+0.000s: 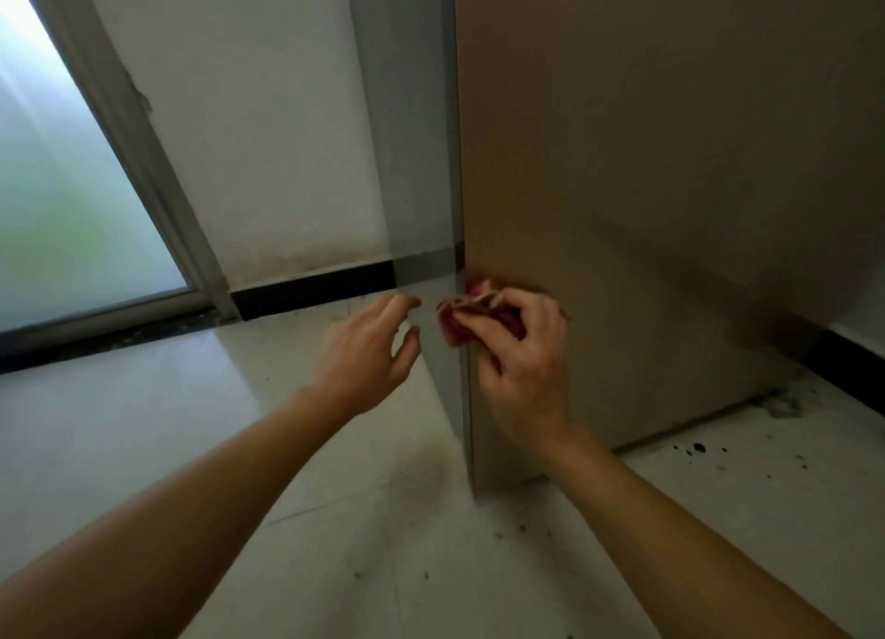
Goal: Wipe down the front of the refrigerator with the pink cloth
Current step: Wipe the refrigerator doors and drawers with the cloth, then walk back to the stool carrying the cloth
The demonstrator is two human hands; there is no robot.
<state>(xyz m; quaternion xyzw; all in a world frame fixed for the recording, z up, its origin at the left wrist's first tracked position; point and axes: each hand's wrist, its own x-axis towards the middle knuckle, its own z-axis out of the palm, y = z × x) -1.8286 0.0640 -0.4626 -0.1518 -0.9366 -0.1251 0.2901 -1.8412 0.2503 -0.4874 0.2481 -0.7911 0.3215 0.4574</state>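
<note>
Nearest to me, both bare forearms reach forward from the bottom of the view. The left hand point(368, 351) is released: its fingers are spread and only loosely bent, it holds nothing, and it hangs just beside the grey side panel point(412, 159). The right hand point(522, 375) grasps the pink cloth point(467, 320), bunched between its curled fingers and thumb. The cloth is low on the refrigerator point(646, 183), at the corner where the brown face meets the grey side. I cannot tell if it presses the surface or is only very near. Under the hands is a pale tiled floor point(143, 423) with dark spots point(699, 447) to the right. Behind it runs a black baseboard point(311, 289) below a white wall point(249, 136). At far left stands a frosted glass door point(57, 183).
</note>
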